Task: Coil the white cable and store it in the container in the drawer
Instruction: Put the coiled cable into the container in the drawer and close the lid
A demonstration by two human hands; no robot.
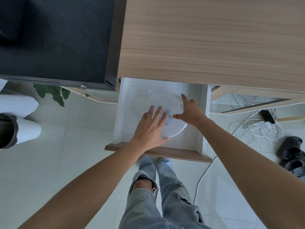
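Both hands lay spread flat on the lid of the round translucent container point(171, 113), which sat in the open white drawer point(125, 103) under the wooden desktop point(206, 38). The left hand point(151, 126) pressed the near-left part, fingers extended; the right hand point(189, 109) covered the right rim, gripping nothing. White cable point(257, 128) lay tangled on the floor point(66, 154) to the right, while any cable inside the container could not be made out.
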